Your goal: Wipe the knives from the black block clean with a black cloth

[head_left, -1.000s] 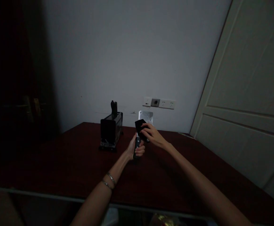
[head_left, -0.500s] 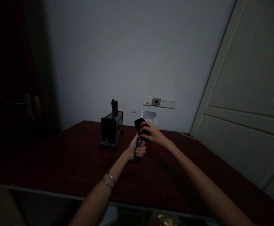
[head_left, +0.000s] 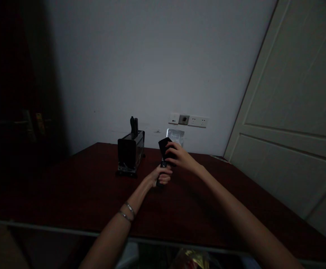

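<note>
My left hand (head_left: 163,175) is wrapped round the dark riveted handle (head_left: 163,164) of a cleaver, held upright over the table. Its broad silvery blade (head_left: 175,136) shows above my fingers, against the wall. In my right hand (head_left: 180,156) is a flat black piece (head_left: 164,146), gripped between curled fingers and thumb in front of the lower blade. Whether it is a cloth or a cover I cannot tell, and it hides part of the blade. To the left stands a black knife block (head_left: 127,154) with dark knife handles (head_left: 134,126) sticking up from it.
The dark red-brown table (head_left: 90,190) reaches back to a pale wall with sockets (head_left: 197,121). A light panelled door (head_left: 286,123) borders the right side. Below the front edge is a crinkly bag with gold (head_left: 195,258).
My left hand's grip on the handle has shifted, its thumb now lying across the front. The black piece in my right hand stays by the blade. The view has moved slightly.
</note>
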Demonstrator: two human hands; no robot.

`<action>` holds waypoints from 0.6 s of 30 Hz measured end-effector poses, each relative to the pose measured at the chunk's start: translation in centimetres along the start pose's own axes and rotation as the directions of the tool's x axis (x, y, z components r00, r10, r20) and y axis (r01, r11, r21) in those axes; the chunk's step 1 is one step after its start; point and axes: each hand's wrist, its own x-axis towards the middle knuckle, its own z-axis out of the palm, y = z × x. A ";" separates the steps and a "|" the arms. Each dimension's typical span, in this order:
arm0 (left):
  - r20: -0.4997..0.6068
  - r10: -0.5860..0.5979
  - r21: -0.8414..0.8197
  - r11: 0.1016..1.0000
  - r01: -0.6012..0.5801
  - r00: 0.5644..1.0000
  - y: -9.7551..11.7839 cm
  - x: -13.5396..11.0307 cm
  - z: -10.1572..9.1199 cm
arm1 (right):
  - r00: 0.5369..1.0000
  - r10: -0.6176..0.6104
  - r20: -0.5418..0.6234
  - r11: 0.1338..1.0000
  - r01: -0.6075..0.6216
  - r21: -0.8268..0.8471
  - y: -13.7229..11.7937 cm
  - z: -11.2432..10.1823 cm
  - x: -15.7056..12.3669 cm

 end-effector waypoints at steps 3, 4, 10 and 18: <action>-0.059 -0.012 0.035 0.999 0.014 0.998 -0.1 0.2 0.2 | 1.000 0.014 -0.026 0.999 -0.015 -0.050 -0.5 0.8 0.3; -0.073 -0.016 0.043 0.999 0.019 0.997 -0.2 0.2 0.2 | 0.999 0.023 -0.040 0.998 -0.026 -0.064 -0.7 1.0 0.3; -0.079 -0.009 0.076 0.997 0.015 0.997 0.4 -0.2 -0.3 | 0.999 0.010 -0.042 0.999 -0.012 -0.051 -0.8 0.7 0.1; -0.107 -0.052 0.156 0.985 0.069 0.993 1.5 -0.9 -0.7 | 0.998 -0.004 -0.070 0.999 0.002 -0.035 -0.7 2.1 1.8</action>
